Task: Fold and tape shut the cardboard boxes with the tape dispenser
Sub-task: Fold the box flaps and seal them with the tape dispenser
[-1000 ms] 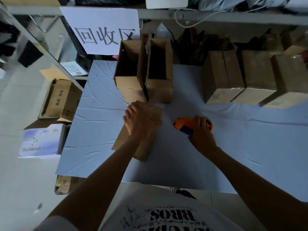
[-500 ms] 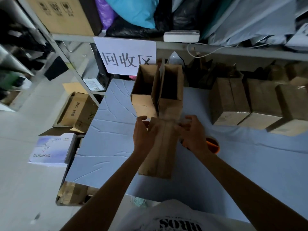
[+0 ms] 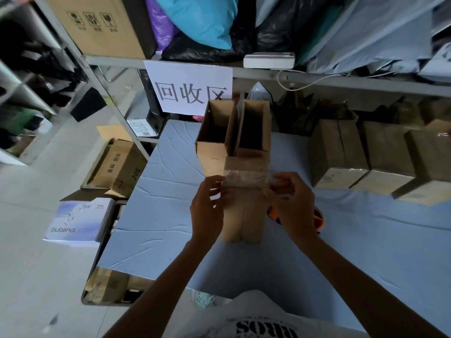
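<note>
While the fingers (image 3: 216,182) of the left hand (image 3: 207,213) curl on one side of the box (image 3: 244,211) and those of the right hand (image 3: 295,208) pinch the other, both grip it just below the clear tape (image 3: 246,175) across its top end. The box is held on end over the counter (image 3: 158,215). The dispenser (image 3: 320,219) lies just behind the right hand.

Uneven pressing could wrinkle the tape ends or let a flap spring. A tilt away could knock the open boxes (image 3: 214,152) just behind.

The sign (image 3: 190,91) reads "回收区", a white carton (image 3: 78,220) says "bubandi", and a floor box (image 3: 122,167) shows "易碎 勿压" and "20E".
</note>
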### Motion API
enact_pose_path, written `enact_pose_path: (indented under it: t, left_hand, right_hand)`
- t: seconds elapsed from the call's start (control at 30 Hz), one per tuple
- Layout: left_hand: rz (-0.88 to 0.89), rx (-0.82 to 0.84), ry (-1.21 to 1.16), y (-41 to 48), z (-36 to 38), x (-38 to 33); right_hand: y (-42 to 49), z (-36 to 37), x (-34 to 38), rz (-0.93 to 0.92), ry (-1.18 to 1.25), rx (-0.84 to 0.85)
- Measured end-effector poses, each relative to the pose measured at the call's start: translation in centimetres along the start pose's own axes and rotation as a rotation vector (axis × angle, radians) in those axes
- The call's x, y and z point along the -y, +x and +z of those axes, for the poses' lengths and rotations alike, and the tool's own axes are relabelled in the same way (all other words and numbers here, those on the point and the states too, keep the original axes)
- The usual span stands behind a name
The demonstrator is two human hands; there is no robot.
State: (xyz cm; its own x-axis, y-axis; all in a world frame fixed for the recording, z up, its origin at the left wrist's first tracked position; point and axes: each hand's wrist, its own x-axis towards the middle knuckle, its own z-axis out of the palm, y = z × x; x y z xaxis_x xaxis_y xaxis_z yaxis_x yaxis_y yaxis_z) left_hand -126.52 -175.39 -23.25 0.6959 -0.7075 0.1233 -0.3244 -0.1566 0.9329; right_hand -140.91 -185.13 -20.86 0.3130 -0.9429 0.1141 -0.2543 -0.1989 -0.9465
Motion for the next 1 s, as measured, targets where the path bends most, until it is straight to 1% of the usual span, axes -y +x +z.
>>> enact_pose_path:
  t: [0.17,0.3,0.43,0.63,0.77,0.83,0.93,1.0]
  left_hand:
    - [0.086,0.047,0.021,0.4,-0.2,-0.2]
    - [0.136,0.081,0.083,0.9,-0.7,0.2]
    - [0.158,0.118,0.136,1.7,-1.4,0.3]
    - [0.266,0.096,0.218,2.0,-1.5,-0.1]
    - [0.238,0.153,0.194,2.4,-1.8,-0.1]
    - [0.249,0.157,0.184,2.4,-2.0,-0.2]
    - [0.247,0.148,0.150,2.3,-2.2,-0.3]
    - [0.231,0.149,0.131,2.2,-2.3,-0.2]
  right_hand:
    - [0.3,-0.4,-0.3,-0.023,-0.035,0.011]
    - [0.3,-0.5,-0.5,-0.040,-0.061,0.059]
    - [0.4,-0.4,-0.2,-0.117,-0.143,0.110]
    - [0.8,-0.6,-0.4,-0.121,-0.184,0.165]
    - [1.1,-1.2,-0.6,-0.188,-0.218,0.229]
    - [1.2,-1.3,-0.5,-0.193,-0.252,0.247]
    - [1.3,-1.2,-0.2,-0.259,-0.334,0.260]
    - [1.5,-1.4,0.1,-0.271,-0.339,0.263]
